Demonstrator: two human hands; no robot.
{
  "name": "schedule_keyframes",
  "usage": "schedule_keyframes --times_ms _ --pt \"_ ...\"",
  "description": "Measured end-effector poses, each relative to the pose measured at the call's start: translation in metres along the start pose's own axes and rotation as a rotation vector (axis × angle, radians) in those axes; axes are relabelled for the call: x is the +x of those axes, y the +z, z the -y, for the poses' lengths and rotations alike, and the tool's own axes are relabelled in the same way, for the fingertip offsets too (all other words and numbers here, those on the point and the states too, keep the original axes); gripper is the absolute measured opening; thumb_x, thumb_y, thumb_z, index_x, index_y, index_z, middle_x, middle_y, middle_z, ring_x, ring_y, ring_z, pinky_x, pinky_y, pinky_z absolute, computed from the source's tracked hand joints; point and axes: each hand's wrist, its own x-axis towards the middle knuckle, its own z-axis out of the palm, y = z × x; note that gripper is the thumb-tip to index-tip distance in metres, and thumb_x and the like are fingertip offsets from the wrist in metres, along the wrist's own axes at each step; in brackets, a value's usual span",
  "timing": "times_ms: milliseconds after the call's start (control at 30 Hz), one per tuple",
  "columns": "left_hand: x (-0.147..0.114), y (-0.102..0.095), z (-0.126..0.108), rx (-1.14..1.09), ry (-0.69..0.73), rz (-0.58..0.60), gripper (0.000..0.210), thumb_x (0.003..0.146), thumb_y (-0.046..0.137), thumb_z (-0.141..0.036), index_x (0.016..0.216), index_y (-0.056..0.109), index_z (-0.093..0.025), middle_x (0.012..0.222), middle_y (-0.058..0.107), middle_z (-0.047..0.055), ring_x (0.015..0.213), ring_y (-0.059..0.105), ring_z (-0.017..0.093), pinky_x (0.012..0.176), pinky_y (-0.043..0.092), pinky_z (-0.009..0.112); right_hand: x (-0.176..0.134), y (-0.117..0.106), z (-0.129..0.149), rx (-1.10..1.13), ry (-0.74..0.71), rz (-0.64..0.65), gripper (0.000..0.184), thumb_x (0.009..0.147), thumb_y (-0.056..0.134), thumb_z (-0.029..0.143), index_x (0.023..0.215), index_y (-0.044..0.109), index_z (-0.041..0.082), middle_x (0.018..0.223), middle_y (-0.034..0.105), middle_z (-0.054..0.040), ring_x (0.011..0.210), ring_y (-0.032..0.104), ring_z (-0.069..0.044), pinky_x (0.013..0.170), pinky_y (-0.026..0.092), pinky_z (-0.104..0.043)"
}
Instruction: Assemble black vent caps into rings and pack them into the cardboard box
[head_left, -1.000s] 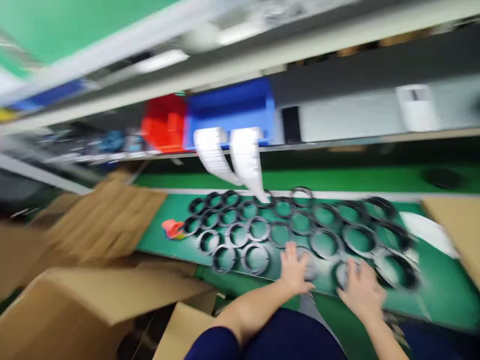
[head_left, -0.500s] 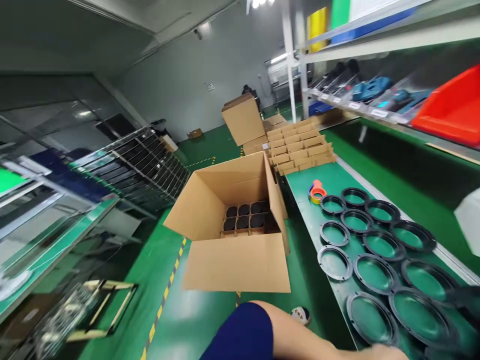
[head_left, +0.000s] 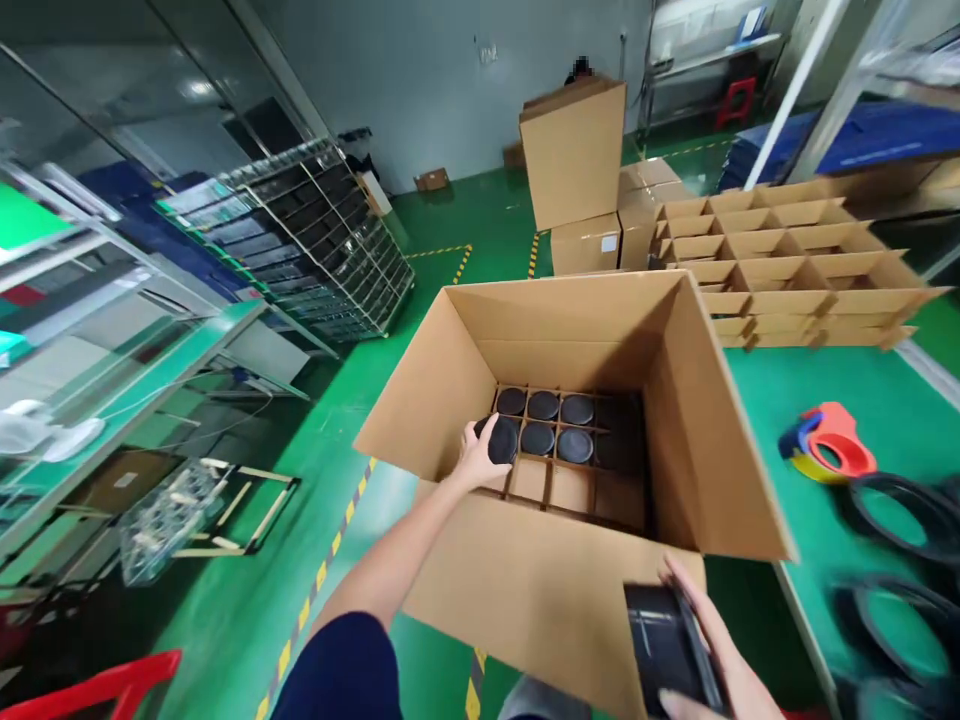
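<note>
left hand (head_left: 478, 458) grips a black round part (head_left: 503, 440) over a divider cell in the open carton (head_left: 555, 580) | right hand (head_left: 705, 640) clasps another black part (head_left: 667, 645) at the carton's near wall (partly cropped) | best lowered level, clear of the divider edges

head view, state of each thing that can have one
cardboard box: flaps open, part filled
divider cells: back ones filled, front ones empty
left hand: on a black disc in a cell
right hand: holding a black part
tape roll: lying on the table
</note>
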Motion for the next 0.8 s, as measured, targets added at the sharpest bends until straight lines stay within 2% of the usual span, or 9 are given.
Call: schedule_keyframes --times_ms 67,133,200,267,367,500,633,733,800 --pt "0.052 0.019 0.049 0.119 0.044 0.135 0.113 0.058 0.081 -0.023 0.154 0.023 -0.033 0.149 0.026 0.016 0.137 0.039 0.042 0.113 0.037 0.055 0.092 0.039 0.015 -0.045 0.044 -0.055 0.101 0.077 0.063 0.042 0.160 0.009 0.024 0.156 0.035 -0.0156 0.141 0.042 -0.031 0.104 0.050 -0.046" --pt "0.087 0.046 0.088 0.191 0.131 0.299 0.121 0.047 0.085 -0.017 0.152 0.029 -0.037 0.154 0.028 0.016 0.139 0.037 0.044 0.114 0.033 0.058 0.185 0.089 0.015 -0.237 0.090 -0.033 0.105 0.070 0.067 0.040 0.159 0.015 0.022 0.156 0.030 -0.0197 0.143 0.033 -0.039 0.108 0.042 -0.056" --pt "0.109 0.078 0.118 0.272 0.241 0.474 0.130 0.039 0.088 -0.015 0.152 0.030 -0.037 0.159 0.028 0.016 0.143 0.032 0.046 0.116 0.028 0.058 0.259 0.146 -0.002 -0.472 0.091 0.141 0.109 0.064 0.073 0.033 0.158 0.020 0.022 0.156 0.028 -0.0238 0.143 0.027 -0.044 0.106 0.036 -0.064" --pt "0.122 0.110 0.141 0.351 0.332 0.595 0.136 0.035 0.090 -0.016 0.154 0.026 -0.034 0.161 0.027 0.018 0.146 0.028 0.045 0.118 0.026 0.057 0.305 0.204 -0.031 -0.638 0.043 0.374 0.117 0.059 0.078 0.028 0.159 0.018 0.023 0.157 0.025 -0.0258 0.144 0.022 -0.046 0.105 0.030 -0.069" --pt "0.132 0.152 0.168 0.375 0.355 0.633 0.138 0.036 0.091 -0.019 0.155 0.021 -0.028 0.161 0.027 0.020 0.148 0.026 0.042 0.120 0.023 0.054 0.326 0.277 -0.079 -0.721 -0.030 0.613 0.127 0.056 0.083 0.031 0.160 0.010 0.024 0.160 0.021 -0.0250 0.147 0.016 -0.045 0.108 0.024 -0.070" --pt "0.137 0.194 0.195 0.312 0.355 0.663 0.140 0.037 0.091 -0.018 0.156 0.018 -0.020 0.162 0.024 0.024 0.150 0.023 0.041 0.123 0.018 0.053 0.319 0.335 -0.133 -0.735 -0.070 0.647 0.132 0.057 0.086 0.046 0.160 0.007 0.023 0.161 0.019 -0.0256 0.148 0.014 -0.045 0.110 0.021 -0.070" --pt "0.136 0.215 0.217 0.265 0.327 0.657 0.139 0.045 0.094 -0.038 0.157 0.013 -0.024 0.165 0.016 0.020 0.153 0.009 0.037 0.124 0.012 0.053 0.312 0.356 -0.173 -0.668 -0.170 0.552 0.116 0.069 0.078 0.058 0.159 0.016 0.018 0.164 0.013 -0.0212 0.152 0.006 -0.039 0.119 0.009 -0.063" --pt "0.134 0.221 0.227 0.226 0.351 0.658 0.126 0.058 0.088 -0.052 0.157 0.016 -0.026 0.167 0.008 0.016 0.154 0.002 0.034 0.125 0.011 0.053 0.309 0.359 -0.190 -0.629 -0.227 0.484 0.085 0.088 0.062 0.048 0.158 0.024 0.019 0.165 0.011 -0.0149 0.153 0.005 -0.031 0.123 0.005 -0.059" --pt "0.133 0.225 0.230 0.203 0.363 0.652 0.115 0.066 0.083 -0.055 0.157 0.018 -0.028 0.167 0.007 0.016 0.154 0.001 0.032 0.125 0.014 0.052 0.307 0.361 -0.195 -0.609 -0.234 0.451 0.077 0.092 0.057 0.042 0.158 0.024 0.017 0.165 0.010 -0.0131 0.153 0.005 -0.029 0.124 0.005 -0.058"
